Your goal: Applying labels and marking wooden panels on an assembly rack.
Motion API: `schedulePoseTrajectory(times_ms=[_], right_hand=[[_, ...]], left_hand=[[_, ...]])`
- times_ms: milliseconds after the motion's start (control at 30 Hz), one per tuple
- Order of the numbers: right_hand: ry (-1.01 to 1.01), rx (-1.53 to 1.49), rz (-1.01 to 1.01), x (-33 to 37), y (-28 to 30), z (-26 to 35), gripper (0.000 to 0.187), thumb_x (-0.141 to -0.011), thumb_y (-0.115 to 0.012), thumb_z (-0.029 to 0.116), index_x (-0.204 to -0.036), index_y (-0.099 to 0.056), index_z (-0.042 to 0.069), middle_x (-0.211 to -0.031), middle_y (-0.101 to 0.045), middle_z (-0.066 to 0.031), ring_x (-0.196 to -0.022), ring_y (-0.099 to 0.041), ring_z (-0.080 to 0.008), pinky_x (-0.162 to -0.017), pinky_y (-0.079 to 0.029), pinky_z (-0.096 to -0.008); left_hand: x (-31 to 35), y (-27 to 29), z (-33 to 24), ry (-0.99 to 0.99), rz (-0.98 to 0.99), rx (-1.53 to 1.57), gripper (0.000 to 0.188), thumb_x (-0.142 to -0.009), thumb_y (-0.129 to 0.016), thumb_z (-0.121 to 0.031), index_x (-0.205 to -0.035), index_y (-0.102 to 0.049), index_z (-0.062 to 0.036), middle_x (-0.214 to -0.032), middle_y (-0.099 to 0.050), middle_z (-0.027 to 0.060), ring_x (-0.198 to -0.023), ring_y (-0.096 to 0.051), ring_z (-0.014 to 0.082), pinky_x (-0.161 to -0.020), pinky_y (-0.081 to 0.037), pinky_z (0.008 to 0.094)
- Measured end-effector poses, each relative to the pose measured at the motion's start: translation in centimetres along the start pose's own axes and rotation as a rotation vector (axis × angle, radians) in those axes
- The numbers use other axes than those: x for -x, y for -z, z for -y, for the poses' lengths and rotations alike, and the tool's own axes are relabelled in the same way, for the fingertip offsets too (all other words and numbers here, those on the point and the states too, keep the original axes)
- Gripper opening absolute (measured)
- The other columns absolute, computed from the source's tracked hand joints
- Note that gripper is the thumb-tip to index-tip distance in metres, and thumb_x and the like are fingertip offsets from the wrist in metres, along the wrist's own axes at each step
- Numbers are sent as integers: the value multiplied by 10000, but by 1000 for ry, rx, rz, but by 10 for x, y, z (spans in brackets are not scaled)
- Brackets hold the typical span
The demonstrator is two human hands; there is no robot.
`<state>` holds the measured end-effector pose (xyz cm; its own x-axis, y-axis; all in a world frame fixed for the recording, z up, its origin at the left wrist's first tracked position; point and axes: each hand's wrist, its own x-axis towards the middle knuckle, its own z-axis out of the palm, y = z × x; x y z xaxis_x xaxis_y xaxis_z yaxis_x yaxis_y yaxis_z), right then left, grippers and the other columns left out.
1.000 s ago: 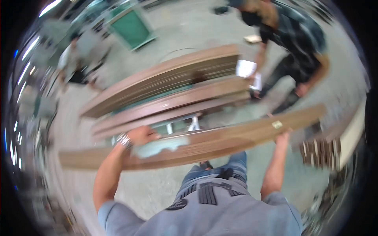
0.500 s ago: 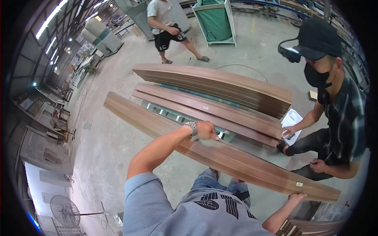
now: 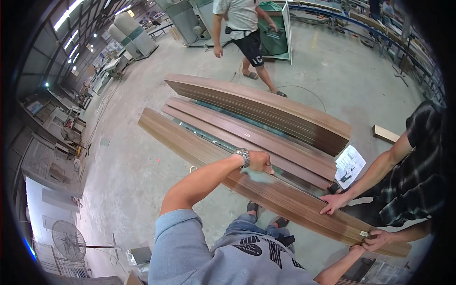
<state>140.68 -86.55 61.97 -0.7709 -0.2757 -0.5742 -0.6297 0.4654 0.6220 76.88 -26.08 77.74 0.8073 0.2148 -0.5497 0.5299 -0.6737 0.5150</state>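
Observation:
A long brown wooden board (image 3: 266,190) slants across in front of me, its left end farther away and its right end nearer. My left hand (image 3: 260,161), a metal watch at its wrist, is closed over the board's far edge near the middle. At the right end my right hand (image 3: 357,251) grips the near edge, its fingers partly hidden beneath. A co-worker's hand (image 3: 333,203) rests on the far edge, and the same person's other hand (image 3: 376,240) holds the right end beside mine, next to a small white label (image 3: 364,233).
Beyond the board lie reddish-brown boards (image 3: 251,135) and a taller stack of boards (image 3: 256,107). Papers (image 3: 350,166) with a dark tool on them sit by the stack's right end. Another person (image 3: 240,28) walks past a green bin (image 3: 275,42). A fan (image 3: 69,240) stands at left.
The co-worker at right has leaned in and put both hands on the board. The board has shifted slightly right, my hands still on it. The person behind has walked rightward.

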Motion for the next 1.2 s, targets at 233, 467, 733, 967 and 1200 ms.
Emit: schedulePoseTrajectory(times_ms=[233,467,733,967,1200], right_hand=[[1301,-243,935,-153,-60,-11,531,-948,-583,388,-1388,-492,106,-1333,-561,-69,-1213,-552,-245,-1068,-426,-448],[1333,-425,837,-100,-18,-99,595,-1021,-394,602,-1444,-484,194,-1451,-526,-8,-1292,-516,-259,-1098,-400,-470],[1447,-413,980,-92,-6,-83,414,-923,-619,339,-1307,-580,192,-1251,-620,-8,-1169,-588,-253,-959,-522,-442],[1398,-358,1154,-141,-25,-141,420,-947,-583,359,-1269,-606,91,-1186,-691,-68,-992,-692,-220,-775,-612,-332],[1833,-296,1113,-151,-41,-337,320,-1027,-511,277,-1220,-617,45,-1094,-686,-158,-903,-677,-226,-742,-539,-314]], left_hand=[[10,35,-31,203,105,28,541,-910,-633,-579,-1008,-765,-63,-959,-746,171,-891,-699,312,-826,-535,440],[65,121,9,475,63,5,708,-797,-683,-724,-933,-776,-35,-710,-682,118,-695,-636,201,-687,-532,381],[90,203,-81,51,-641,-529,598,-837,-671,-628,-916,-750,-40,-856,-717,180,-839,-672,364,-755,-537,453],[277,247,-215,-495,-1488,-956,309,-879,-740,-350,-993,-729,-64,-831,-714,121,-781,-688,301,-682,-540,361],[328,160,-61,-665,-1617,-308,195,-876,-746,-134,-1035,-731,-23,-879,-731,106,-753,-678,176,-682,-514,278]])
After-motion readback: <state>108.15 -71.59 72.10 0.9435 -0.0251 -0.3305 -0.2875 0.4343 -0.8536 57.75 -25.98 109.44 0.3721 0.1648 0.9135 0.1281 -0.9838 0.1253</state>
